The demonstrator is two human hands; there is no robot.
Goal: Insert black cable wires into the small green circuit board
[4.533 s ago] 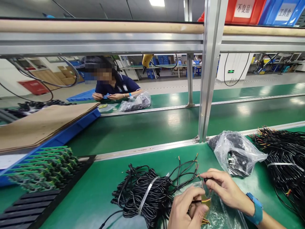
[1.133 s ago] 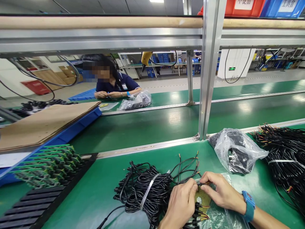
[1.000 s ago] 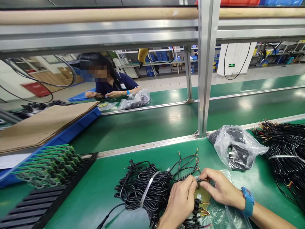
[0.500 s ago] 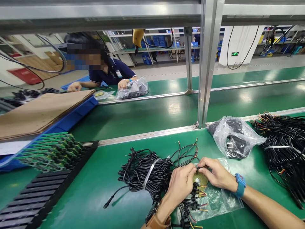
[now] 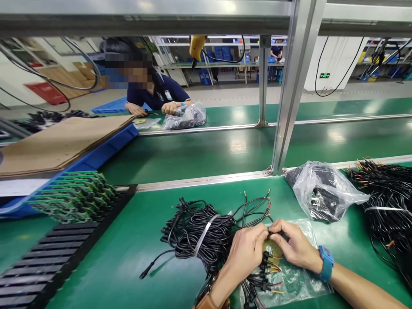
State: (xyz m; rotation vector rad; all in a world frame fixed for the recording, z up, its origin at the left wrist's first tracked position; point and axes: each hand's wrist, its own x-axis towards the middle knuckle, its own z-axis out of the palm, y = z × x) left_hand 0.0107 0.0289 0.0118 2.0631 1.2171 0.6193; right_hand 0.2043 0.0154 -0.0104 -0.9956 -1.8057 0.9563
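Observation:
My left hand (image 5: 247,249) is closed, thumb and fingers pinched at a black cable (image 5: 270,231). From the other side, my right hand (image 5: 293,245) pinches the same spot, its fingertips nearly touching the left ones. Most of what sits between the fingertips is hidden. Just below lies a yellow round piece (image 5: 269,248) on a clear plastic bag (image 5: 298,281). Several black cable ends with connectors and bare coloured wires (image 5: 265,268) rest beside my left wrist. Left of it lies a bundle of black cables (image 5: 189,234), tied with a white band (image 5: 205,235).
A bagged black item (image 5: 325,195) and a large cable bundle (image 5: 389,219) lie at right. At left are a black slotted rack (image 5: 48,262), green circuit boards (image 5: 80,195) and a blue tray (image 5: 112,150) under cardboard. A metal post (image 5: 291,94) rises ahead; a co-worker (image 5: 157,92) sits opposite.
The view has shifted slightly, so the background sits further right. My hands stay pinched together at the cable. One of the co-worker's hands has moved right, towards the other.

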